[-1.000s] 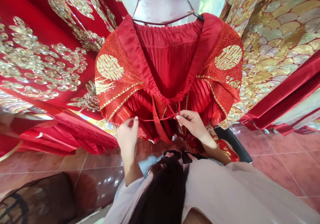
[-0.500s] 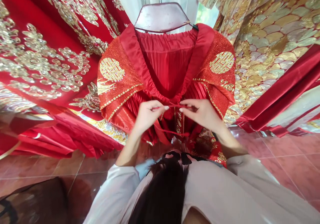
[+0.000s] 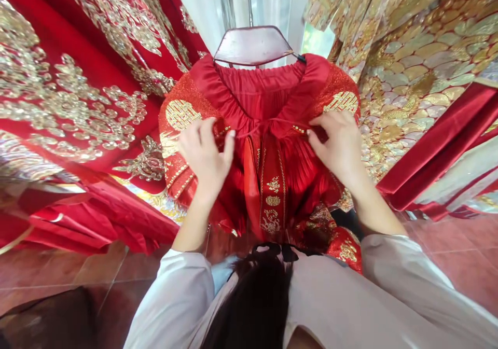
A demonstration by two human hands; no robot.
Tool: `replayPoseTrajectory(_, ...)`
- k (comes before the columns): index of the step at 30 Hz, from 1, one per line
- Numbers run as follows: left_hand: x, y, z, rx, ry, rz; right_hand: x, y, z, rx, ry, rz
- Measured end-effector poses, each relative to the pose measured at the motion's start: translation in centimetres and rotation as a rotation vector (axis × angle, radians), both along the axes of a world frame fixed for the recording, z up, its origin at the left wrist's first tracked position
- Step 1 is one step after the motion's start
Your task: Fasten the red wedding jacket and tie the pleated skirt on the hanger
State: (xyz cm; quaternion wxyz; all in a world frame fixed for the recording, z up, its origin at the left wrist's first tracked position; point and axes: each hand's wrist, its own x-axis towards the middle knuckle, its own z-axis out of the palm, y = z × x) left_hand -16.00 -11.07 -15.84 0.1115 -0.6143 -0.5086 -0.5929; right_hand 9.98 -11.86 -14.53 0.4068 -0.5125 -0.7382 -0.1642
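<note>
1. At far left hangs a red cloth [image 3: 39,7] sewn with gold and silver flowers. Loose red folds gather below it, above a reddish tile floor [image 3: 46,281].
2. The left hand [image 3: 204,159] comes up from a white sleeve [image 3: 171,302]. It is partly closed, with bent fingers pinching red cloth beside a glittery flap [image 3: 182,114] marked with a round gold emblem. Exactly how much it grips is hidden.
3. In the centre, a pleated red skirt [image 3: 295,178] hangs from a hanger [image 3: 252,45], between the two hands and in front of the person's body. A gold-embroidered panel runs down its front, and a thin red cord [image 3: 268,123] crosses just under the gathered waist.
4. The right hand [image 3: 334,147] mirrors the left: partly closed, its fingertips [image 3: 311,134] pinching the red cloth near the other end of the cord.
5. At far right hangs a robe [image 3: 424,43] covered in gold and silver scales.
6. Pinching close to the cord, with an equal, gentle pull from both hands, seems the best way to keep the pleats even and the panel centred.
</note>
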Motion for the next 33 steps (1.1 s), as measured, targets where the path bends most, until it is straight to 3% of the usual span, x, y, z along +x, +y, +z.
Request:
replayPoseTrajectory(3,3.0,1.1,-0.9,-0.167,-0.054,-0.256,-3.4,0.9,0.0,0.031,-0.074,0.019)
replayPoseTrajectory(5,4.2,2.0,-1.5,-0.245,-0.064,-0.332,-4.9,2.2,-0.3,-0.002,-0.116,0.01)
replayPoseTrajectory(9,5.8,2.7,-2.5,-0.27,-0.115,-0.341,-5.6,4.3,-0.9,-0.056,-0.149,0.023)
replayPoseTrajectory(12,6.9,2.1,-3.1,-0.278,-0.185,-0.359,-5.2,4.3,-0.8,-0.115,-0.128,0.073)
replayPoseTrajectory(18,7.4,2.1,-4.6,-0.472,-0.221,-0.238,-4.9,3.0,-0.4,-0.331,0.192,0.222)
replayPoseTrajectory(23,7.3,3.4,-5.6,-0.4,-0.395,-0.509,-5.7,3.4,-1.0,-0.53,0.626,0.343)
replayPoseTrajectory(26,7.8,3.4,-5.9,-0.355,-0.46,-0.588,-6.1,3.9,-1.1,-0.524,0.721,0.326)
replayPoseTrajectory(33,8.4,2.4,-6.2,-0.368,-0.478,-0.529,-6.7,4.4,-1.3,-0.41,0.745,0.348)
